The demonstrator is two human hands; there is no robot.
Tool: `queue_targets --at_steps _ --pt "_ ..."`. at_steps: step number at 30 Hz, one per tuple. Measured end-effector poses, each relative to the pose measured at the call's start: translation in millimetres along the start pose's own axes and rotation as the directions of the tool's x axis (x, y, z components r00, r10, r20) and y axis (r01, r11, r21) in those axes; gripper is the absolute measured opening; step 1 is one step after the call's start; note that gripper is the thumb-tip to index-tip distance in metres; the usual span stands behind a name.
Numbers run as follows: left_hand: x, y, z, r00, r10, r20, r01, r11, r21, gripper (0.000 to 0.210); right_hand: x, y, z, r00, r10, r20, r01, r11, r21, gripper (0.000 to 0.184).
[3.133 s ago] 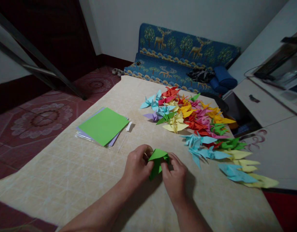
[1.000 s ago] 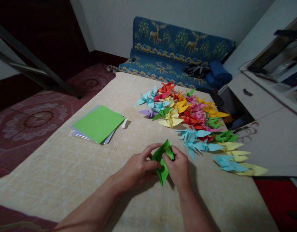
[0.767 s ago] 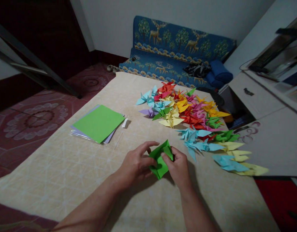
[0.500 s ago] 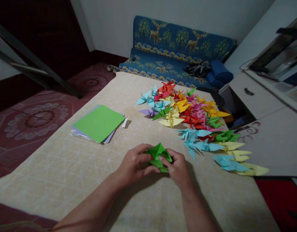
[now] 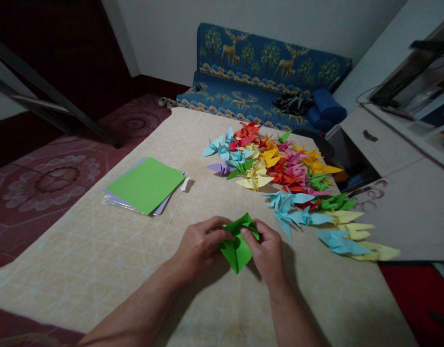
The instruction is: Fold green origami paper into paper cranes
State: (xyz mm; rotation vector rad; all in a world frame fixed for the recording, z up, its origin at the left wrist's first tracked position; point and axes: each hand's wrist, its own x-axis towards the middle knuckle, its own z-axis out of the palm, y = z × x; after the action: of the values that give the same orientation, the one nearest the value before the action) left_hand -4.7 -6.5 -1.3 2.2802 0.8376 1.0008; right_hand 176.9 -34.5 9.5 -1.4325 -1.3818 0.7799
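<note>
From afar I saw the left hand and right hand both gripping the paper over the table. It looked creased but only part-folded, so I judged some shaping was left. Many cranes lay beyond it to the right, seemingly finished; the sheets to the left lay flat, unfolded.

1. I see a blue sofa with deer on it by a white wall.
2. The red floor has big flower shapes.
3. A pale cabinet stands on my right.
4. The light is dim.
</note>
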Motion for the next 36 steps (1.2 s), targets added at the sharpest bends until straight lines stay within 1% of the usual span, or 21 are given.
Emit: queue_targets --at_steps 2,4,6,8,11,13,16,19,24,26,29,31,33,35,36 --pt "-1.2 -1.9 2.1 1.0 0.003 0.017 -0.004 0.998 0.057 0.02 0.4 2.2 1.8 0.998 -0.059 0.008 0.059 0.996 -0.068 0.011" --pt "-1.7 -2.8 4.3 0.999 0.015 0.031 -0.019 0.991 0.133 0.015 0.7 4.0 3.8 0.996 -0.09 0.007 0.09 0.991 -0.103 0.011" --pt "-1.4 -2.5 6.4 0.999 0.03 0.034 -0.036 0.978 0.204 0.012 0.5 4.7 5.7 0.997 -0.08 -0.008 0.079 0.99 -0.118 0.016" --pt "-0.7 -1.1 8.1 0.999 0.042 0.028 -0.047 0.969 0.244 0.012 -0.1 4.5 7.3 0.999 -0.037 -0.031 0.033 0.991 -0.133 0.029" --pt "0.2 2.0 9.6 0.999 0.05 0.003 -0.049 0.964 0.26 0.013 -1.7 5.1 9.1 0.999 0.023 -0.044 -0.032 0.979 -0.204 0.051" --pt "0.4 3.7 10.1 0.998 0.068 -0.011 -0.062 0.962 0.264 0.012 -2.6 7.2 9.8 0.999 0.026 -0.039 -0.036 0.959 -0.28 0.06" --pt "0.4 4.7 10.7 0.996 0.09 -0.006 -0.085 0.959 0.271 0.011 -3.6 11.3 11.1 1.0 0.001 -0.022 -0.009 0.932 -0.362 0.063" --pt "0.7 4.1 11.6 0.996 0.087 -0.006 -0.082 0.959 0.27 0.011 -4.1 12.9 12.8 1.0 0.006 -0.017 -0.012 0.925 -0.38 0.062" --pt "1.4 0.6 12.1 0.995 0.095 -0.012 -0.09 0.971 0.221 0.014 -3.7 9.0 12.4 0.999 0.028 -0.037 -0.039 0.932 -0.359 0.054" --pt "1.5 -0.1 10.5 0.995 0.098 -0.005 -0.096 0.984 0.152 0.016 -2.4 7.2 9.8 0.999 0.028 -0.02 -0.033 0.942 -0.335 0.048" --pt "1.9 0.9 5.7 0.996 0.07 0.05 -0.07 0.998 -0.005 0.025 0.3 5.9 4.3 0.998 0.047 0.041 -0.038 0.979 -0.202 0.035" --pt "2.6 2.5 2.2 0.998 0.011 0.07 -0.005 0.996 -0.093 0.025 1.7 6.0 1.2 0.992 0.103 0.074 -0.097 0.992 -0.082 0.022" --pt "3.8 4.3 -0.6 0.993 -0.089 0.074 0.098 0.986 -0.136 0.015 2.5 6.8 -0.6 0.98 0.175 0.098 -0.178 0.984 0.024 0.012" --pt "5.2 5.8 -2.4 0.979 -0.188 0.079 0.199 0.968 -0.155 0.004 2.6 7.5 -1.2 0.97 0.214 0.117 -0.227 0.968 0.109 0.013" --pt "5.7 6.5 -3.0 0.97 -0.227 0.082 0.238 0.957 -0.165 0.008 2.4 7.7 -1.3 0.967 0.221 0.124 -0.239 0.96 0.147 0.016"
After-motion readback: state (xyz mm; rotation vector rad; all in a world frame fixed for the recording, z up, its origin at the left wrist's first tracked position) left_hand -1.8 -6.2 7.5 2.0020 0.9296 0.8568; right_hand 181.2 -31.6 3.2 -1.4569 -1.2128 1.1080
